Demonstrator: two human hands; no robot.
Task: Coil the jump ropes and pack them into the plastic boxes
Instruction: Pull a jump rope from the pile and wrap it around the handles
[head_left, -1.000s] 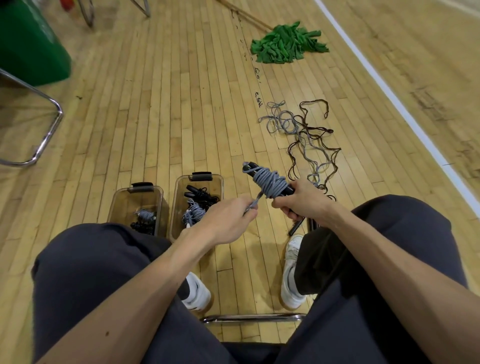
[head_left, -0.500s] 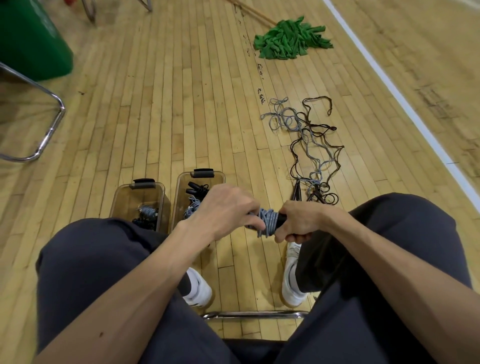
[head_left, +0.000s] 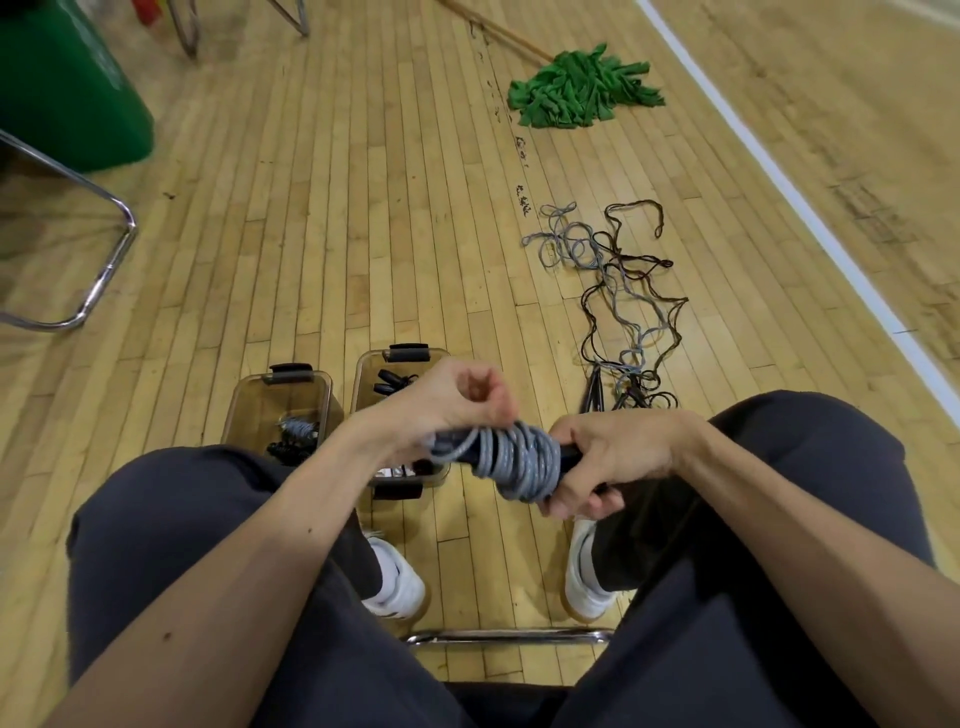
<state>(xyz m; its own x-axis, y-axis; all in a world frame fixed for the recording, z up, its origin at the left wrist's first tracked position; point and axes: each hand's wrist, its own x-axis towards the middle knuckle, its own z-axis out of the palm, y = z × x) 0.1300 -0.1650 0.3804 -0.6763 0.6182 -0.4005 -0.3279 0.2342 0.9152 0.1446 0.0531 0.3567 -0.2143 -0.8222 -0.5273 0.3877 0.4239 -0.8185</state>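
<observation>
Jump rope (head_left: 519, 460), grey and coiled into a tight bundle, at centre frame: our right hand (head_left: 608, 462) clasps it steady while our left hand (head_left: 452, 405) pinches the loose tail, probably to tuck it in.

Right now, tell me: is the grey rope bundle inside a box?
No, the left hand and right hand hold the grey rope bundle in the air.

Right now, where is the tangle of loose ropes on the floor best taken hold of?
Probably the dark handles at the near end of the tangle of loose ropes, from above: they look rigid and lie bunched together, while the rest sprawls in thin, crossing loops.
</observation>
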